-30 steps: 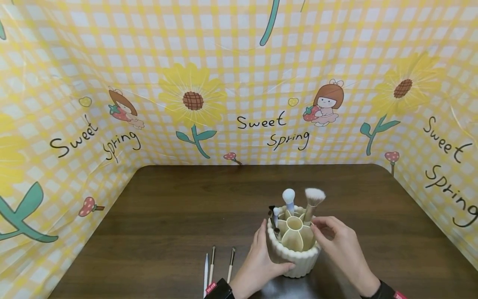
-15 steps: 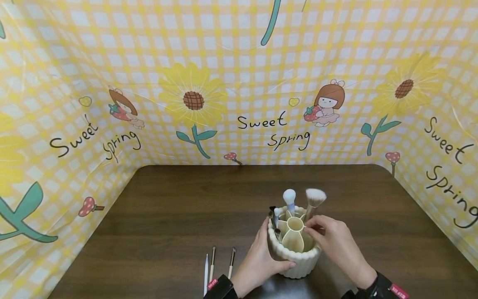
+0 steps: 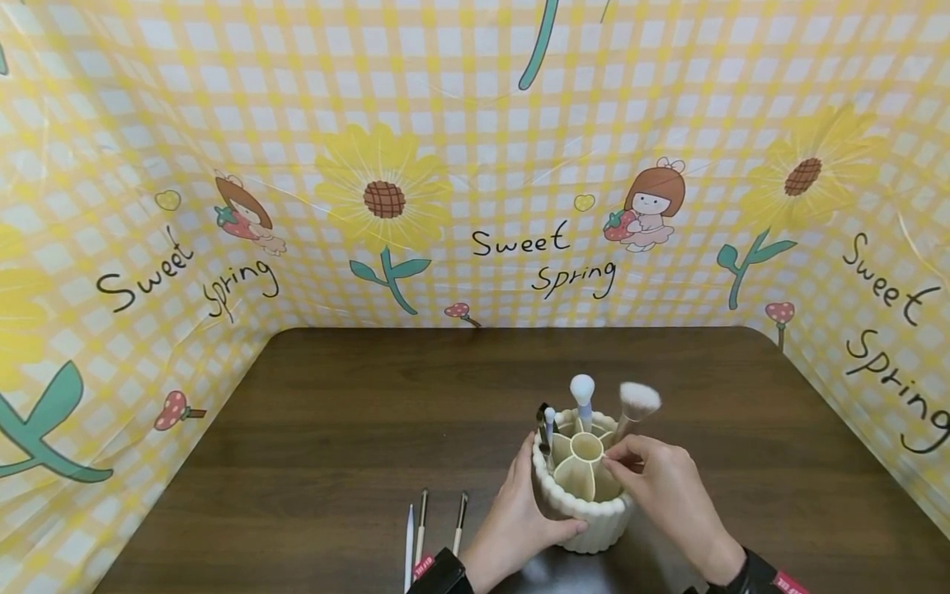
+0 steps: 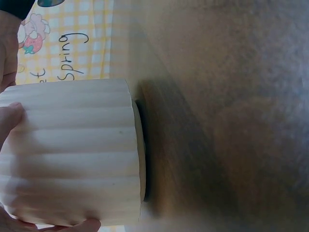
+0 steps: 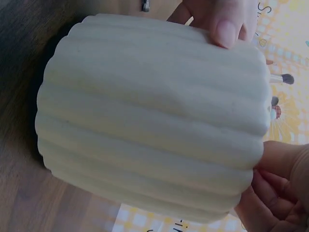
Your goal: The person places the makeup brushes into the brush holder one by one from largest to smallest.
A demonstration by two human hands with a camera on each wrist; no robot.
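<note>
We find the cream ribbed holder (image 3: 594,530) upright on the dark wooden counter (image 3: 334,412), right of centre in the head view. We note the left hand (image 3: 514,521) wrapped around its side, thumb at the front. We record the right hand (image 3: 668,487) pinching the inner divider (image 3: 587,450) between thumb and forefinger, just beside the central ring. We observe a round white-headed brush (image 3: 582,389) and a broad pale brush (image 3: 640,400) standing in compartments. We log two slim brushes (image 3: 421,528) on the counter, near a pale pointed stick (image 3: 409,544).
</note>
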